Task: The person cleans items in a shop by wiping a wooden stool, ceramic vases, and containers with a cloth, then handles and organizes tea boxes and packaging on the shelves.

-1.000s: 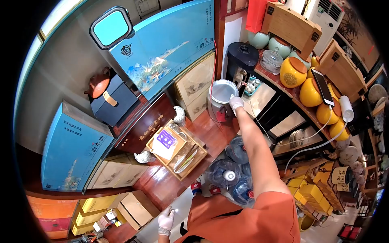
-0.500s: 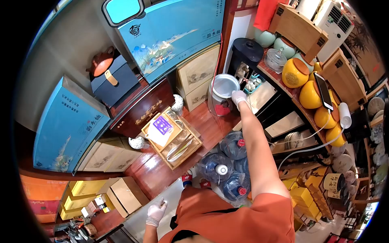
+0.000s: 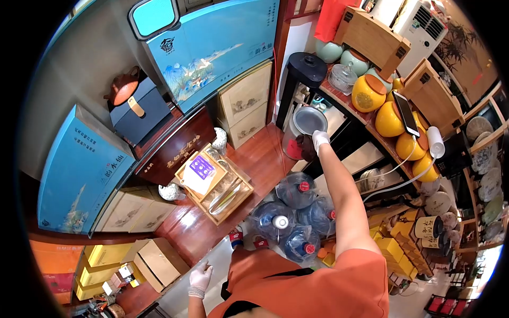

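My right hand [image 3: 320, 139], in a white glove, reaches out to the rim of a metal canister [image 3: 309, 121] and is closed on its edge. A dark brown thing [image 3: 306, 148], too unclear to name, shows just below the fingers, against the canister's side. The canister stands beside the black shelf unit. Lower down, my left hand [image 3: 201, 279], also gloved, hangs near my side with the thumb apart from loosely bent fingers and nothing held.
Several large water bottles [image 3: 297, 191] stand on the floor below my right arm. A wooden tray [image 3: 229, 203] lies on the red-brown surface. Yellow jars [image 3: 369, 94] and a phone [image 3: 406, 114] are on the shelf at right. Blue boxes [image 3: 212, 55] stand at upper left.
The canister has shifted right, along with my right hand. The dark brown thing now shows beside that hand. The whole view has slid somewhat left. My left hand stays low with little change.
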A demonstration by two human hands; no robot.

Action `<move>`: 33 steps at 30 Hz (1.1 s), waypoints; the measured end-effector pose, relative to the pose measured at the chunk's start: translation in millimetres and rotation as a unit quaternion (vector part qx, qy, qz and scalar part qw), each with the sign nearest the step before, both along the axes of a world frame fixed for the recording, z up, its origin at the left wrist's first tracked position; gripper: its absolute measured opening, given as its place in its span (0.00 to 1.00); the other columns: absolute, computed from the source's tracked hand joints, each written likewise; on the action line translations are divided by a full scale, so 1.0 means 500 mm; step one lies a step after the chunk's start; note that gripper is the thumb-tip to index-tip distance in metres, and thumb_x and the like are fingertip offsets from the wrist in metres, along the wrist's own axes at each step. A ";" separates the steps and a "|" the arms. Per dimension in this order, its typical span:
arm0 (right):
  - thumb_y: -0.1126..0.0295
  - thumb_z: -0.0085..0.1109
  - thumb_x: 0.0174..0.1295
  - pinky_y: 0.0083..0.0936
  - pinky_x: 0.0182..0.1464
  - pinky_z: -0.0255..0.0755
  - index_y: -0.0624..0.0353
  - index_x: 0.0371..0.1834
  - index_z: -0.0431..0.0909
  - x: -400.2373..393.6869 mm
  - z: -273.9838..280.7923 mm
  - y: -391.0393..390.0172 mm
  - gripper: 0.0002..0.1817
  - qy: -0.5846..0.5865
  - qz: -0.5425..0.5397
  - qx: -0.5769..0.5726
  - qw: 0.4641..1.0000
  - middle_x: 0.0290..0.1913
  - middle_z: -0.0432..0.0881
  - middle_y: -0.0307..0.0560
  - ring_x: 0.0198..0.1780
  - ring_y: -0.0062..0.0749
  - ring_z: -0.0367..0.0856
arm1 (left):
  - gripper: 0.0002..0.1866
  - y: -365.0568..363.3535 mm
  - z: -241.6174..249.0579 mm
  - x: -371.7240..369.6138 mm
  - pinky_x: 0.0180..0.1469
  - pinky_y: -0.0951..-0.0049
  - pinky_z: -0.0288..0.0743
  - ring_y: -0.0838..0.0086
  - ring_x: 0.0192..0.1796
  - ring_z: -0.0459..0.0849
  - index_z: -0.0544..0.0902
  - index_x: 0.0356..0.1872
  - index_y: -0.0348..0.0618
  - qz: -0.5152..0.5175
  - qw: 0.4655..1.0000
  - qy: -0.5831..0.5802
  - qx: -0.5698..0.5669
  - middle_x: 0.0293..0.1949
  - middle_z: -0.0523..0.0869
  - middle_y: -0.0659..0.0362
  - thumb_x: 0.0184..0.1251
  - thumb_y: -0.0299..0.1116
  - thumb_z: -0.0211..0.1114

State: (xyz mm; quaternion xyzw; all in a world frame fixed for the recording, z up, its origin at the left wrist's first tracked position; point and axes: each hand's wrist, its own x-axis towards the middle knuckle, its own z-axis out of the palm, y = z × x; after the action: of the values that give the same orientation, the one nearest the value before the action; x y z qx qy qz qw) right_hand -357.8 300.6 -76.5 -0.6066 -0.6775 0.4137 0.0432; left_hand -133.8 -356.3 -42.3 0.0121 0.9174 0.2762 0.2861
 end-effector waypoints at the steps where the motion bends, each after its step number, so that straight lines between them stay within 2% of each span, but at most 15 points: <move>1: 0.59 0.44 0.60 0.34 0.58 0.68 0.66 0.52 0.78 0.002 0.001 0.002 0.24 0.024 -0.030 -0.051 0.998 0.54 0.79 0.59 0.58 0.48 0.77 | 0.22 0.003 -0.004 -0.004 0.49 0.68 0.77 0.62 0.45 0.86 0.79 0.54 0.42 -0.008 1.000 -0.011 0.004 0.42 0.87 0.51 0.62 0.42 0.62; 2: 0.59 0.44 0.60 0.33 0.58 0.68 0.66 0.52 0.77 -0.004 -0.016 0.005 0.25 0.038 -0.035 -0.054 0.997 0.54 0.79 0.60 0.58 0.49 0.76 | 0.22 0.009 -0.009 -0.005 0.50 0.68 0.77 0.61 0.45 0.86 0.79 0.55 0.40 -0.015 1.000 -0.022 0.008 0.42 0.86 0.49 0.62 0.41 0.63; 5: 0.57 0.44 0.61 0.32 0.58 0.66 0.69 0.52 0.75 -0.062 -0.185 0.058 0.26 0.081 -0.051 -0.067 0.993 0.54 0.78 0.63 0.58 0.51 0.75 | 0.22 0.039 0.004 -0.018 0.50 0.67 0.77 0.61 0.45 0.85 0.79 0.53 0.39 -0.056 0.998 -0.006 0.004 0.42 0.86 0.50 0.62 0.42 0.62; 6: 0.57 0.44 0.61 0.32 0.58 0.66 0.69 0.53 0.75 -0.075 -0.186 0.050 0.26 0.092 -0.030 -0.074 0.993 0.54 0.78 0.64 0.58 0.52 0.75 | 0.22 0.039 0.001 -0.016 0.50 0.67 0.77 0.61 0.45 0.85 0.79 0.53 0.39 -0.063 0.998 0.000 0.003 0.42 0.86 0.50 0.62 0.42 0.61; 7: 0.57 0.44 0.61 0.32 0.59 0.65 0.69 0.53 0.74 -0.088 -0.189 0.040 0.26 0.102 -0.011 -0.082 0.991 0.55 0.77 0.64 0.58 0.52 0.75 | 0.22 0.036 -0.014 -0.014 0.48 0.63 0.77 0.60 0.44 0.85 0.80 0.53 0.47 -0.076 0.997 0.033 0.005 0.41 0.87 0.54 0.62 0.46 0.60; 13: 0.62 0.47 0.60 0.33 0.55 0.68 0.67 0.50 0.77 -0.102 -0.156 -0.005 0.21 0.069 0.073 -0.021 0.995 0.52 0.79 0.63 0.56 0.50 0.77 | 0.22 0.036 -0.022 -0.004 0.47 0.63 0.77 0.60 0.44 0.85 0.80 0.53 0.47 -0.080 0.996 0.035 0.000 0.40 0.87 0.55 0.63 0.47 0.59; 19: 0.67 0.49 0.60 0.33 0.52 0.72 0.65 0.46 0.80 -0.123 -0.137 -0.005 0.17 -0.021 0.213 0.091 0.973 0.49 0.81 0.61 0.53 0.49 0.79 | 0.22 0.005 -0.026 0.027 0.48 0.62 0.77 0.60 0.44 0.85 0.80 0.54 0.48 -0.027 1.000 -0.002 -0.015 0.41 0.87 0.55 0.62 0.47 0.59; 23: 0.70 0.51 0.59 0.33 0.49 0.74 0.63 0.43 0.81 -0.137 -0.145 0.006 0.14 -0.104 0.341 0.193 0.914 0.47 0.82 0.60 0.51 0.48 0.81 | 0.23 -0.018 -0.047 0.045 0.50 0.63 0.77 0.60 0.45 0.85 0.79 0.55 0.48 -0.013 1.000 -0.011 -0.026 0.41 0.87 0.56 0.62 0.47 0.60; 30: 0.76 0.53 0.58 0.33 0.45 0.78 0.61 0.39 0.84 -0.174 -0.222 0.010 0.10 -0.205 0.536 0.379 0.726 0.44 0.84 0.58 0.48 0.46 0.83 | 0.24 -0.015 -0.043 0.042 0.50 0.64 0.77 0.60 0.45 0.84 0.79 0.56 0.48 -0.012 0.999 -0.022 -0.034 0.42 0.87 0.56 0.62 0.47 0.60; 32: 0.75 0.55 0.57 0.34 0.46 0.78 0.59 0.37 0.85 -0.183 -0.224 -0.003 0.09 -0.222 0.540 0.362 0.727 0.43 0.84 0.59 0.48 0.45 0.83 | 0.24 -0.009 -0.041 0.038 0.50 0.63 0.77 0.60 0.45 0.84 0.79 0.56 0.47 -0.016 0.999 -0.033 -0.034 0.42 0.87 0.55 0.62 0.48 0.59; 33: 0.75 0.54 0.58 0.33 0.45 0.78 0.60 0.37 0.85 -0.182 -0.192 -0.014 0.09 -0.200 0.517 0.367 0.747 0.42 0.84 0.58 0.47 0.46 0.84 | 0.24 -0.005 -0.037 0.031 0.50 0.63 0.77 0.60 0.45 0.84 0.79 0.55 0.46 -0.018 0.999 -0.037 -0.034 0.42 0.86 0.55 0.62 0.48 0.59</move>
State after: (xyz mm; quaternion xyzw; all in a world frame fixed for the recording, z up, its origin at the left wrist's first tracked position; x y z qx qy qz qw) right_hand -448.6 293.6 -172.4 -0.1701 -0.9801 -0.0388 -0.0946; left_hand -118.4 -358.9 -60.6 0.0084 0.9147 0.2398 0.3252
